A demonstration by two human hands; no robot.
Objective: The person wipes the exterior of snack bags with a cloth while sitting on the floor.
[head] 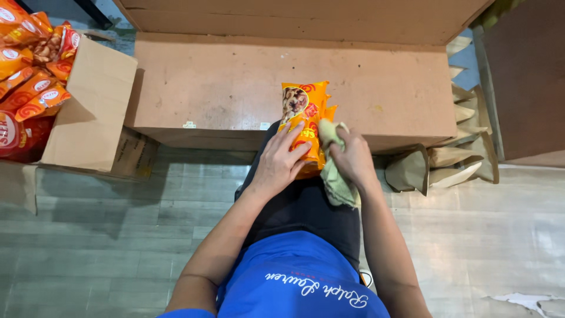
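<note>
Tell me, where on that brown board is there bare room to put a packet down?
The brown board lies bare on its whole left half, between the open carton of packets and the orange snack packet. Its right half is bare too, up to the paper bags. It is crowded in the middle front, where the left hand steadies the packet and the right hand holds a cloth.

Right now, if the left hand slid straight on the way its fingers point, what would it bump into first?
The left hand already lies on the orange snack packet, fingers pointing up and rightwards. Going straight on, it would probably meet the cloth gripped by the right hand, though depth is unclear.
</note>
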